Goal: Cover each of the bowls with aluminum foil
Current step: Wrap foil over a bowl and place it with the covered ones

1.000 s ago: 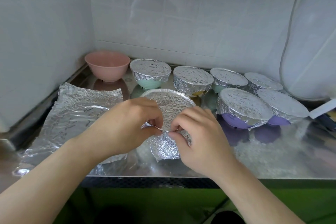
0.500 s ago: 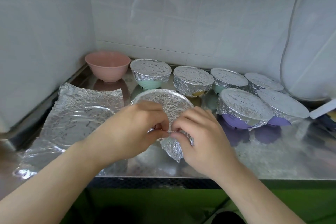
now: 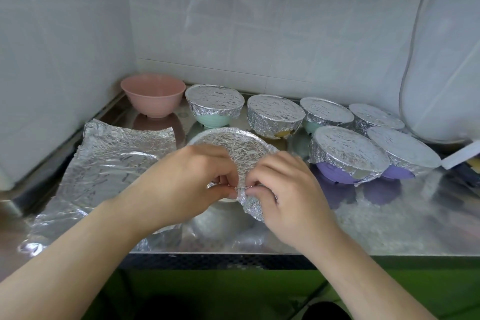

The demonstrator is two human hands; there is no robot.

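Both hands, left hand point(image 3: 187, 184) and right hand point(image 3: 288, 197), pinch foil point(image 3: 233, 148) at near rim of front bowl point(image 3: 228, 201), right of spare sheet point(image 3: 109, 163); crimping underway; next, probably pink bowl point(image 3: 153, 93)

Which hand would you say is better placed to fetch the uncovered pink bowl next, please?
Probably the left hand. The pink bowl stands at the counter's far left corner, on that hand's side, beyond the loose foil sheet. The right hand would have to cross the bowl being wrapped, whose foil both now pinch.
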